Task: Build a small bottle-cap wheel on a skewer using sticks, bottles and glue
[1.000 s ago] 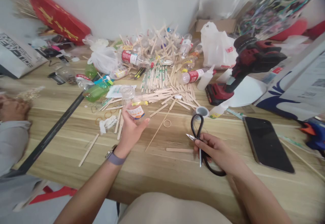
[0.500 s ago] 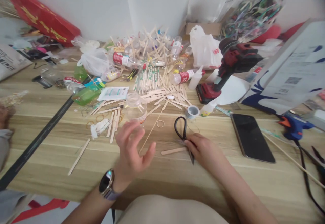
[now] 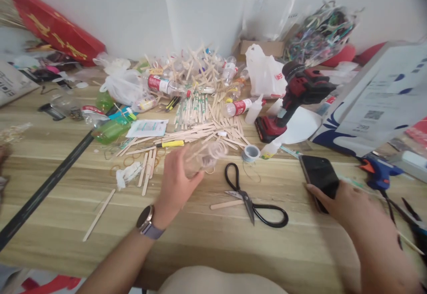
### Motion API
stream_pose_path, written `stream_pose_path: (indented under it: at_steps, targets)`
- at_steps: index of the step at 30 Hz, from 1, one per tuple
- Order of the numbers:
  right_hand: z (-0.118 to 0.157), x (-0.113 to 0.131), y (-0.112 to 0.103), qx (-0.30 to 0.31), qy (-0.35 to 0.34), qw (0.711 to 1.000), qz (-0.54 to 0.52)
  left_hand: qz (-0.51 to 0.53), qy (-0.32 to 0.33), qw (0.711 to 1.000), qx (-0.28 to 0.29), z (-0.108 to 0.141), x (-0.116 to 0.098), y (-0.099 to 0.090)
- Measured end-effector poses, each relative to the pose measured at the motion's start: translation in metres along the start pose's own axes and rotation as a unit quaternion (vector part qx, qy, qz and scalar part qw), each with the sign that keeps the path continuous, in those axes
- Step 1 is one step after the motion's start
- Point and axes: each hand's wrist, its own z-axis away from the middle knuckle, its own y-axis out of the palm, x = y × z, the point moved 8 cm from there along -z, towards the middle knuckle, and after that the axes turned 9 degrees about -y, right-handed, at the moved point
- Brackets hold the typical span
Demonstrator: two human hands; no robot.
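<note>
My left hand (image 3: 176,183) is closed around a clear plastic bottle (image 3: 215,151), tilted with its open mouth toward the right. Over the lower end of a black phone (image 3: 318,174), my right hand (image 3: 353,209) grips its two sides, thumb at the left edge; the phone still appears to rest on the table. Between my hands lie black-handled scissors (image 3: 248,203), blades apart, touching a wooden stick (image 3: 227,204). A yellow utility knife (image 3: 171,143) lies just behind the bottle.
Behind are piled wooden sticks (image 3: 196,107), several plastic bottles and a red cordless drill (image 3: 271,127). A tape roll (image 3: 251,152) and a glue bottle (image 3: 271,148) stand nearer. At right is a blue glue gun (image 3: 383,171). Part of another person shows at the left edge.
My left hand has taken hold of the clear bottle, lifting and tipping it rightward. My right hand has let go of the scissors and moved right onto the phone.
</note>
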Motion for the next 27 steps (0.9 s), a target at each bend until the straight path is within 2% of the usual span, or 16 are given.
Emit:
stream_pose_path:
  at_steps: [3, 6, 8, 9, 10, 11, 12, 14, 16, 17, 18, 19, 23, 27]
  targets:
    - [-0.014, -0.013, 0.009, 0.012, 0.011, 0.999, -0.038, 0.039, -0.112, 0.993, -0.029, -0.008, 0.024, -0.015]
    - [-0.019, -0.023, 0.008, 0.030, 0.053, 0.989, -0.137, 0.139, -0.220, 0.965, -0.029, -0.016, 0.051, -0.019]
    - [-0.016, -0.028, 0.009, 0.053, 0.080, 0.968, -0.231, 0.217, -0.263, 0.939, -0.042, -0.019, 0.064, -0.019]
    - [-0.013, -0.029, 0.009, 0.053, 0.098, 0.947, -0.301, 0.250, -0.272, 0.928, -0.051, -0.020, 0.069, -0.019]
    - [-0.009, -0.029, 0.009, 0.044, 0.117, 0.917, -0.379, 0.278, -0.275, 0.918, -0.059, -0.021, 0.072, -0.019]
    - [-0.005, -0.028, 0.007, 0.005, 0.140, 0.859, -0.492, 0.300, -0.274, 0.911, -0.066, -0.022, 0.074, -0.018]
    - [-0.001, -0.028, 0.004, -0.056, 0.161, 0.788, -0.591, 0.316, -0.272, 0.906, -0.072, -0.022, 0.076, -0.018]
    - [0.004, -0.019, -0.003, -0.103, 0.154, 0.736, -0.651, 0.338, -0.274, 0.896, -0.084, -0.022, 0.079, -0.018]
    - [0.008, -0.007, -0.008, -0.149, 0.140, 0.626, -0.753, 0.354, -0.281, 0.888, -0.083, -0.021, 0.081, -0.017]
    - [0.009, 0.000, -0.010, -0.161, 0.135, 0.582, -0.786, 0.362, -0.284, 0.885, -0.077, -0.020, 0.082, -0.015]
    - [0.011, 0.005, -0.011, -0.165, 0.136, 0.552, -0.806, 0.371, -0.285, 0.881, -0.069, -0.020, 0.083, -0.014]
    - [0.012, 0.010, -0.011, -0.161, 0.136, 0.539, -0.815, 0.378, -0.285, 0.878, -0.062, -0.020, 0.083, -0.013]
    - [0.015, 0.024, -0.010, -0.133, 0.134, 0.543, -0.818, 0.386, -0.298, 0.872, -0.048, -0.020, 0.087, -0.011]
    - [0.018, 0.032, -0.011, -0.118, 0.116, 0.532, -0.830, 0.392, -0.328, 0.858, -0.046, -0.018, 0.093, -0.010]
